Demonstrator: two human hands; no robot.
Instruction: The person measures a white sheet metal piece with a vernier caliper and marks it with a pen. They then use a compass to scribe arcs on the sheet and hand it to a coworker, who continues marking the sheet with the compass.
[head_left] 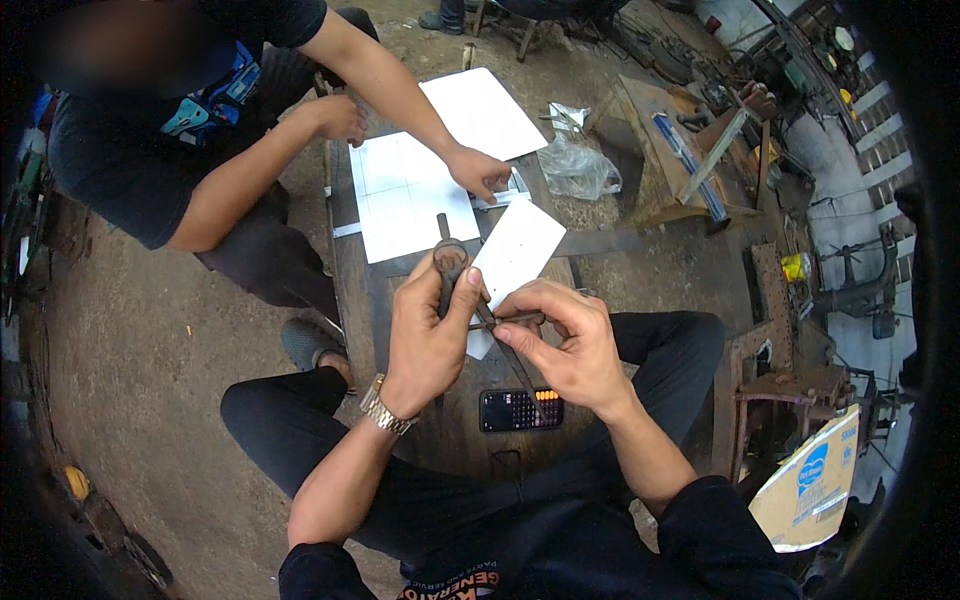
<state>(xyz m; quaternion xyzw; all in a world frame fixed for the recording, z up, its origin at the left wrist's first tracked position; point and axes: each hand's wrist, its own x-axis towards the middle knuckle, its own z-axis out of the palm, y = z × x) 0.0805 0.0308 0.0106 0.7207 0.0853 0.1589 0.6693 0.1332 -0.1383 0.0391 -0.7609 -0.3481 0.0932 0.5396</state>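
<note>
My left hand (430,330), with a metal-band watch (386,408) on its wrist, grips a dark metal spring divider (487,316) just below its round bow. The divider's stem points away from me and its legs slant toward my right knee. My right hand (565,345) pinches the cross screw at the side of the legs between thumb and fingers. Just beyond the divider lies a small white sheet (522,248). A phone (520,410) showing a calculator rests on the wooden bench (375,320) below my hands.
Across the bench, another person's hand (480,172) touches a silver metal tool (515,190). Beside it lie a white sheet with faint lines (405,195) and a blank one (485,110). Further right are a clear plastic bag (580,170), a wooden stand (630,115) and cardboard (805,490).
</note>
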